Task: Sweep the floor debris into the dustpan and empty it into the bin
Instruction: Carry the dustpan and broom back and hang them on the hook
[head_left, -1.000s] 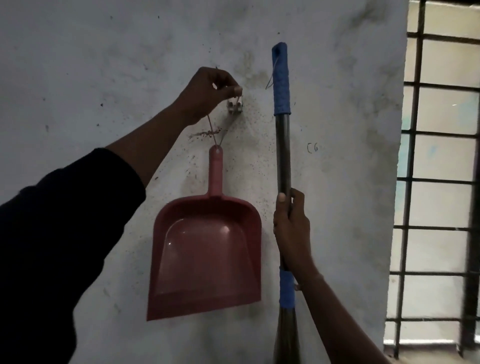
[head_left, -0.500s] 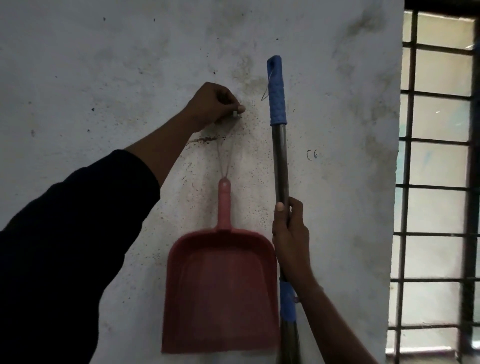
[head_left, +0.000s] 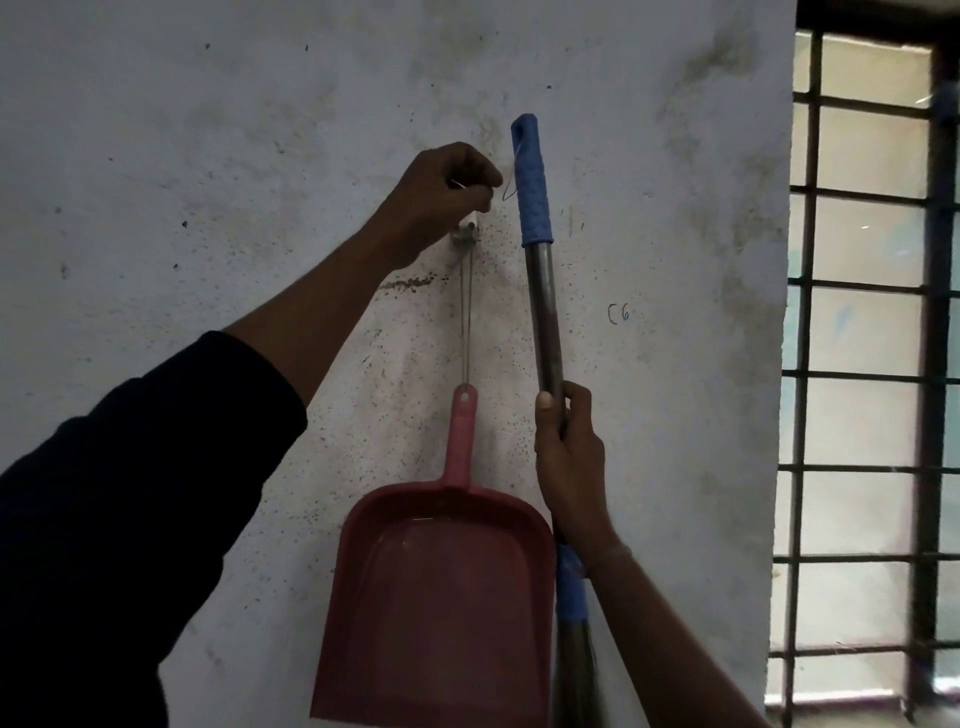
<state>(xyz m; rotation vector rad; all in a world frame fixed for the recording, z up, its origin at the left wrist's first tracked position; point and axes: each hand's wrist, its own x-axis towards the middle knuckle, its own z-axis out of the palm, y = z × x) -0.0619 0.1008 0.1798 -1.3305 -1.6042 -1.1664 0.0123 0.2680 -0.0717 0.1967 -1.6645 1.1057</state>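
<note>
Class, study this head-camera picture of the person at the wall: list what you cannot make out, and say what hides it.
- Broom head: the steel broom pole with blue grips runs off the bottom edge.
- Front lip of the red plastic dustpan: cut off by the bottom edge.
- What the left hand pinches: its curled fingers hide most of the thin wire.
- Pole section inside the right hand: covered by its grip.
- Floor, debris and bin: out of frame.

- Bare wall (head_left: 156, 182) lay open left of the hook (head_left: 101, 236).
- Broom handle (head_left: 543, 312) stood just right of the dustpan (head_left: 436, 597), narrowing that gap.
- Window bars (head_left: 872, 374) blocked the far right.
</note>
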